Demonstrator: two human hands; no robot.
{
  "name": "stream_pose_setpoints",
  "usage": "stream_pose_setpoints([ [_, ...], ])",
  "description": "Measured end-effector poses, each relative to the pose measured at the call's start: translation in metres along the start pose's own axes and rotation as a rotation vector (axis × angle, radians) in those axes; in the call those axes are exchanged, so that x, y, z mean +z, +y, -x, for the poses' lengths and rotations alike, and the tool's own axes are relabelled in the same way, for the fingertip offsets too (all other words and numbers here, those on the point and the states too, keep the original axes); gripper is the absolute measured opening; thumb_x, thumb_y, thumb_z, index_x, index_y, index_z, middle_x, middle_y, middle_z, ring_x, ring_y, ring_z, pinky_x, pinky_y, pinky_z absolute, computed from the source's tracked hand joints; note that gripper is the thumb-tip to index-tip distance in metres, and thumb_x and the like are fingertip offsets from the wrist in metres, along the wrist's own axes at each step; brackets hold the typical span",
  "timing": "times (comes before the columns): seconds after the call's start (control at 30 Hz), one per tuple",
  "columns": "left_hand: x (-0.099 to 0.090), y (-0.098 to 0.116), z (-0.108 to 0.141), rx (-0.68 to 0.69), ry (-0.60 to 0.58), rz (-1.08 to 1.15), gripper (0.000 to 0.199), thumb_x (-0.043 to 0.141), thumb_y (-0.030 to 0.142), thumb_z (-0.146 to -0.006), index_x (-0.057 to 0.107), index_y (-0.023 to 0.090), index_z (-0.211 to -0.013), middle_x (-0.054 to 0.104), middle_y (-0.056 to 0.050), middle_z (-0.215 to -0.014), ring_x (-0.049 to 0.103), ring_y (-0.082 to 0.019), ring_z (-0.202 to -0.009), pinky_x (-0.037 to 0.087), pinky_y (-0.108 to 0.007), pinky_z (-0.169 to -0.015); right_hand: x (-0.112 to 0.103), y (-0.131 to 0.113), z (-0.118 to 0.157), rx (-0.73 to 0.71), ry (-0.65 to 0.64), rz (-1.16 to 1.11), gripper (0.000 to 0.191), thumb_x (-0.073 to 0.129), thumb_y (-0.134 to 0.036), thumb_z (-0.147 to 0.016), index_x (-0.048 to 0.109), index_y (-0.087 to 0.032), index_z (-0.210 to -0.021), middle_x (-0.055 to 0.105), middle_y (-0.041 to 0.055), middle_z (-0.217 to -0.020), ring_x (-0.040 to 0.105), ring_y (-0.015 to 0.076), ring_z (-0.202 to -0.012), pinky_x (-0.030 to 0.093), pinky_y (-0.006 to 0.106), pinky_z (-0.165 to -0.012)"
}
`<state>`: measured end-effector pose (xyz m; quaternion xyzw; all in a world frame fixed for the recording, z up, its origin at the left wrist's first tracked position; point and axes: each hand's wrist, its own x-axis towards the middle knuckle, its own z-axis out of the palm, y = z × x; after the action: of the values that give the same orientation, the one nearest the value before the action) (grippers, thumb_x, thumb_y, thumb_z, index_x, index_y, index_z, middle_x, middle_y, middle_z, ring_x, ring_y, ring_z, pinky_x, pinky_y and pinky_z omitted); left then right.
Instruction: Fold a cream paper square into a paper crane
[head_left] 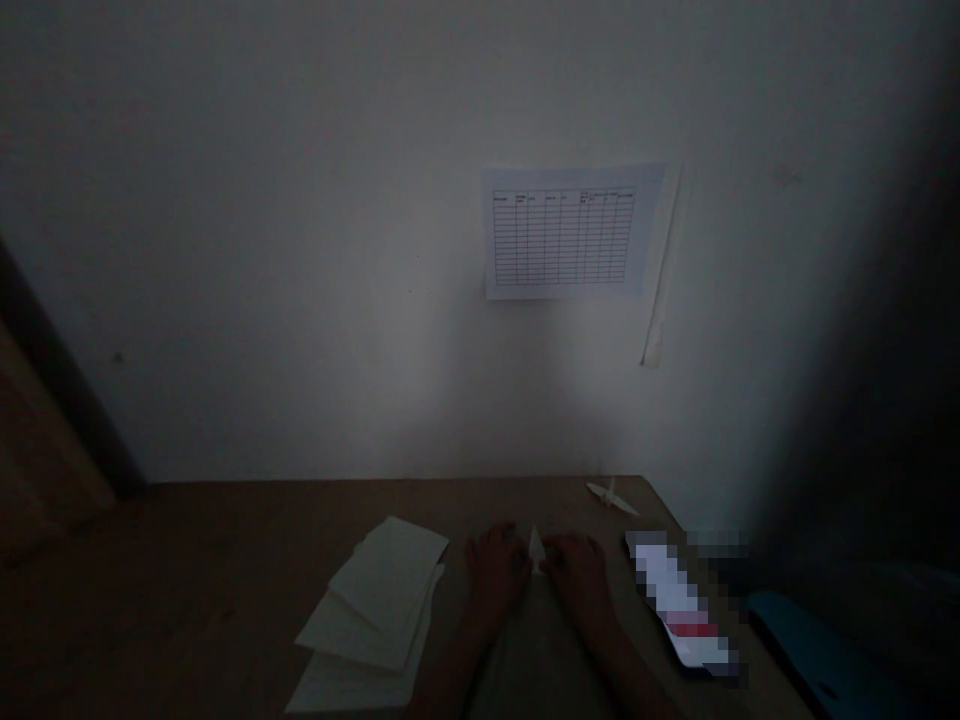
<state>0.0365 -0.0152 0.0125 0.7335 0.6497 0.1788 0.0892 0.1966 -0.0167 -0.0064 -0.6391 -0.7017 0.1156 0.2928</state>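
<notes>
A small folded piece of white paper [536, 550] stands out between my two hands on the brown table [187, 580], its pointed tip facing the wall. My left hand [498, 565] grips its left edge with the fingertips. On the opposite edge, the fingers of my right hand [579, 570] pinch the same paper. Part of the paper is covered by my fingers. Several loose white sheets [382, 590] lie overlapping left of my left hand. Beyond my right hand, near the table's back edge, rests a folded paper crane [611, 497].
A phone with a lit screen [679, 605] lies right of my right hand. At the lower right is a blue object [817, 650]. A printed table sheet [566, 235] hangs on the wall behind the table. The room is dim.
</notes>
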Motion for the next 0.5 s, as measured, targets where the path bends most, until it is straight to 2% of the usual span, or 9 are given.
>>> stream_pose_setpoints([
  [0.13,-0.0003,0.0011,0.0005,-0.004,-0.018,-0.012,0.026,0.059,0.031,-0.092,0.073,0.027,-0.113,0.056,-0.008,-0.149,0.048,-0.029,-0.138,0.019,-0.058,-0.122,-0.0002,-0.0008,0.0016,-0.013,0.029,-0.012,0.025,0.059,-0.017,-0.083,0.075,-0.023,-0.102,0.077,0.0077,-0.108,0.066,0.0247,-0.109,0.032,0.037,-0.109],
  [0.27,-0.0016,0.0012,0.0021,0.010,-0.018,0.009,0.041,0.060,0.027,-0.089,0.065,0.029,-0.130,0.059,-0.008,-0.144,0.050,-0.029,-0.136,0.021,-0.058,-0.121,0.0010,0.0043,-0.0007,-0.012,-0.012,-0.054,0.019,0.059,-0.019,-0.083,0.075,-0.022,-0.092,0.077,0.0070,-0.102,0.067,0.0244,-0.105,0.032,0.038,-0.109],
  [0.37,-0.0014,0.0008,0.0033,0.044,-0.027,-0.005,0.033,0.057,0.029,-0.092,0.070,0.033,-0.122,0.054,-0.005,-0.151,0.047,-0.031,-0.139,0.020,-0.061,-0.120,0.0011,0.0068,-0.0028,0.001,-0.033,-0.090,0.019,0.059,-0.021,-0.082,0.076,-0.022,-0.092,0.077,0.0063,-0.103,0.066,0.0242,-0.107,0.033,0.038,-0.108],
  [0.5,0.0031,-0.0015,0.0026,0.058,-0.032,-0.017,0.033,0.053,0.033,-0.096,0.070,0.031,-0.124,0.053,-0.006,-0.153,0.046,-0.032,-0.139,0.019,-0.062,-0.120,-0.0011,0.0050,-0.0020,0.014,-0.031,-0.102,0.018,0.061,-0.023,-0.082,0.077,-0.023,-0.090,0.077,0.0057,-0.103,0.066,0.0241,-0.108,0.034,0.038,-0.108],
])
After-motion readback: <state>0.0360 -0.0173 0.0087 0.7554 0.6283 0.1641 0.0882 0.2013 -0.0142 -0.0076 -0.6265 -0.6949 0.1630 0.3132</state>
